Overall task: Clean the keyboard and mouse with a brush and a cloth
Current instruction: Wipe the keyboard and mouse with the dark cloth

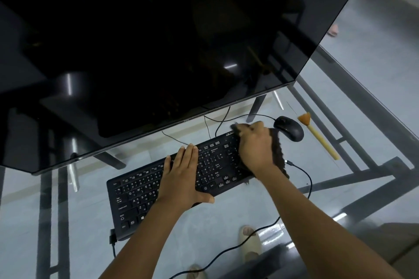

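Note:
A black keyboard [136, 192] lies at an angle on the glass desk [79, 222]. My left hand [183, 176] rests flat on its middle, thumb hooked over the near edge. My right hand [255, 145] presses a dark brown cloth [280, 156] onto the keyboard's right end, over the number pad. A black wired mouse [289, 128] sits just beyond the cloth to the right. The brush [317, 135], with a pale yellow handle and orange bristles, lies on the glass right of the mouse, untouched.
A large dark monitor [158, 41] looms over the desk's far half, its lower edge close above the keyboard. Cables [303, 174] trail off the right and near sides. Through the glass I see the desk's dark frame and feet in sandals on the floor.

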`<state>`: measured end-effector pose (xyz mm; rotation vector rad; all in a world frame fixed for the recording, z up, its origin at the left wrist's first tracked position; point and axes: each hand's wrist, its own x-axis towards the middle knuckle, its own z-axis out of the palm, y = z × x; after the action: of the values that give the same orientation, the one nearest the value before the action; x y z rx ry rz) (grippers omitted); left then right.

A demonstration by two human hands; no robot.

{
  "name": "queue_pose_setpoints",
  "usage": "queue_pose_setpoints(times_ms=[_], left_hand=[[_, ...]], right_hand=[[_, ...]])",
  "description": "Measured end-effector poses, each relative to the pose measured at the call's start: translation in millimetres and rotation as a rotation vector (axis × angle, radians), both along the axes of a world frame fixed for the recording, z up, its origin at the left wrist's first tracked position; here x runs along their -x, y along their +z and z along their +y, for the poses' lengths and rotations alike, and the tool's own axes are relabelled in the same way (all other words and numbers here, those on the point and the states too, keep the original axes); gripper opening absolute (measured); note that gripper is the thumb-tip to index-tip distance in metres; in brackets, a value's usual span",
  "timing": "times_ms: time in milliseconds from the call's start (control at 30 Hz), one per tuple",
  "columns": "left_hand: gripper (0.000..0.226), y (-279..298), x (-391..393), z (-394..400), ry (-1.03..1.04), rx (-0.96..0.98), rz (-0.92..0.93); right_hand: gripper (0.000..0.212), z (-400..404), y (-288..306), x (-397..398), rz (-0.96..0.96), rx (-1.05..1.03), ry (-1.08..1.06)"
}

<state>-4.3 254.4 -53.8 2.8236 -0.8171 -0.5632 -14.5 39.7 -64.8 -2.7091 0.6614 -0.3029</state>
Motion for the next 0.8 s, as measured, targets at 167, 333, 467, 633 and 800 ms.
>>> queue_pose_setpoints(times_ms=[167, 333, 467, 633, 800], left_hand=[[0.137, -1, -1, 0, 0.003, -0.007, -0.018], [0.138, -1, 0, 0, 0.009, 0.001, -0.012], [0.138, -2, -2, -1, 0.005, 0.001, -0.01], [0.137, 0, -1, 1, -0.002, 0.003, -0.008], [0.137, 0, -1, 0, -0.008, 0.003, 0.009]], right_hand=[[0.033, 11, -3, 8, -0.02, -0.021, 0.346], [0.044, 3, -8, 36, -0.056, -0.073, 0.146], [0.035, -14, -11, 57, -0.073, -0.048, 0.386], [0.044, 16, -9, 62, -0.074, -0.106, 0.221], [0.041, -14, -14, 76, -0.154, -0.114, 0.254]])
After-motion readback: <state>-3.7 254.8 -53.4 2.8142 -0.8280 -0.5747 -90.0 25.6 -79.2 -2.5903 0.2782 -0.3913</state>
